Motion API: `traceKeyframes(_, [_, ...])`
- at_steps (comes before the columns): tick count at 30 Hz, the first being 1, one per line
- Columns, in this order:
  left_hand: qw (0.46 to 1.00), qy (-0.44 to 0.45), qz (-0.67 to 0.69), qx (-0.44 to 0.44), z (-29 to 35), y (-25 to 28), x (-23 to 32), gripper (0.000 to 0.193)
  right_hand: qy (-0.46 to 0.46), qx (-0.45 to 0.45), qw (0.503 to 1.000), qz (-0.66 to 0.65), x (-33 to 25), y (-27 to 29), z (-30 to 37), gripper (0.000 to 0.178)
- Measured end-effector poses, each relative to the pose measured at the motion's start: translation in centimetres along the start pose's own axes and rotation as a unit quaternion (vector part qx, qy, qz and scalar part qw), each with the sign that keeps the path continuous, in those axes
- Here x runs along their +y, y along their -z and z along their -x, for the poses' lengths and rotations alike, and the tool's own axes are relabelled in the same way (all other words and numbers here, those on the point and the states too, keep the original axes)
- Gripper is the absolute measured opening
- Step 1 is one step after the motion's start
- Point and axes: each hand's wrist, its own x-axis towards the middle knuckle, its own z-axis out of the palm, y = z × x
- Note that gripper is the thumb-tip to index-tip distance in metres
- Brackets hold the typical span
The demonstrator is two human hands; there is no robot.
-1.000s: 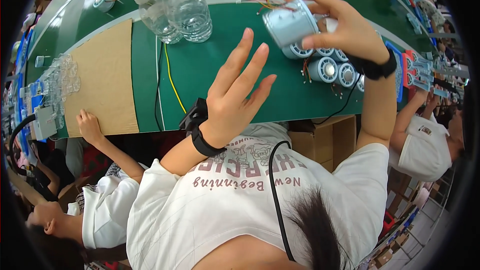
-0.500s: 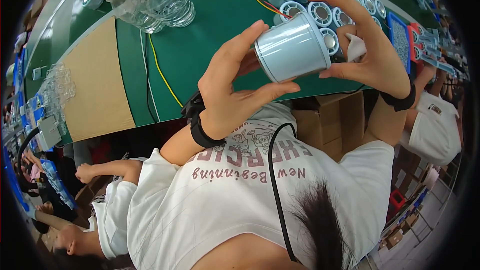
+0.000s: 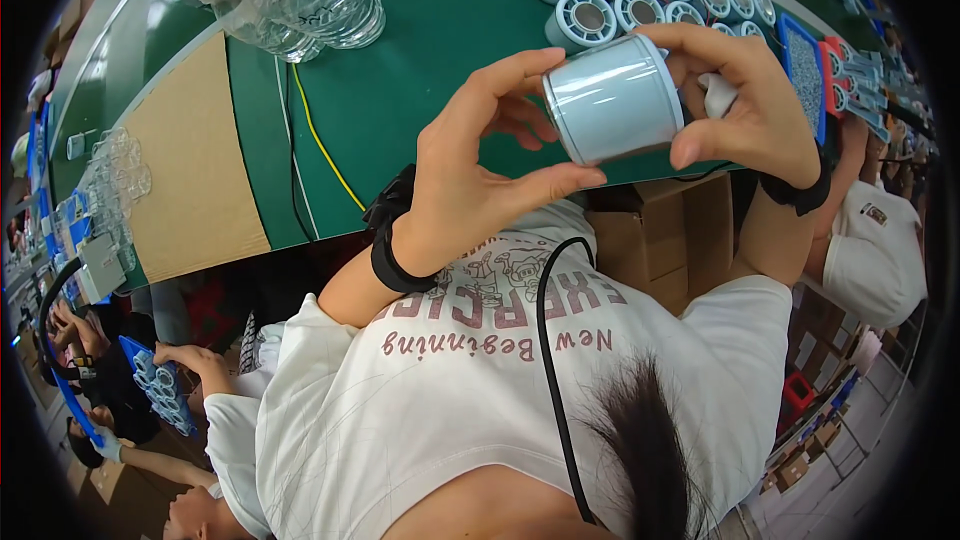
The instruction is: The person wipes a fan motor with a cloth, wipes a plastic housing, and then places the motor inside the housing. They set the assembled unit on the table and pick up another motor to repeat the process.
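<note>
A glossy light-blue cylindrical housing [image 3: 612, 100] is held up over the near edge of the green table, tilted, with its smooth side facing me. My left hand [image 3: 480, 145] is curved loosely about its left end, the index fingertip at the upper edge and the thumb below. Around the right end my right hand [image 3: 745, 105] is closed, fingers bent at the rim and thumb low. A small white scrap [image 3: 716, 96], perhaps cloth, sits in my right hand's fingers. Similar light-blue cylinders [image 3: 585, 20] with ribbed ends and round metallic centres stand in rows just beyond.
Clear plastic bottles [image 3: 345, 15] stand at the back left, by a cardboard sheet [image 3: 195, 160]. A yellow wire [image 3: 325, 145] crosses the green tabletop [image 3: 420, 70]. A blue tray [image 3: 800, 70] of small parts lies right. Cardboard boxes [image 3: 665, 240] are below the edge; co-workers sit either side.
The housing has moved a little to the right. My right fingers, stretched up before, have curled in around its right end. At left, a co-worker's arm has shifted.
</note>
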Motion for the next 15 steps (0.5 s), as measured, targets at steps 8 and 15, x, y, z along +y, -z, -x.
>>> traceKeyframes(8, [0.978, 0.142, 0.155, -0.014, 0.5, -0.9, -0.4, 0.055, -0.013, 0.014, 0.995, -0.097, 1.0, -1.2, 0.4, 0.065])
traceKeyframes(15, [0.976, 0.182, 0.059, -0.104, 0.2, -0.3, -0.2, 0.050, -0.140, -0.002, 0.987, -0.073, -0.1, -1.4, 2.0, 0.070])
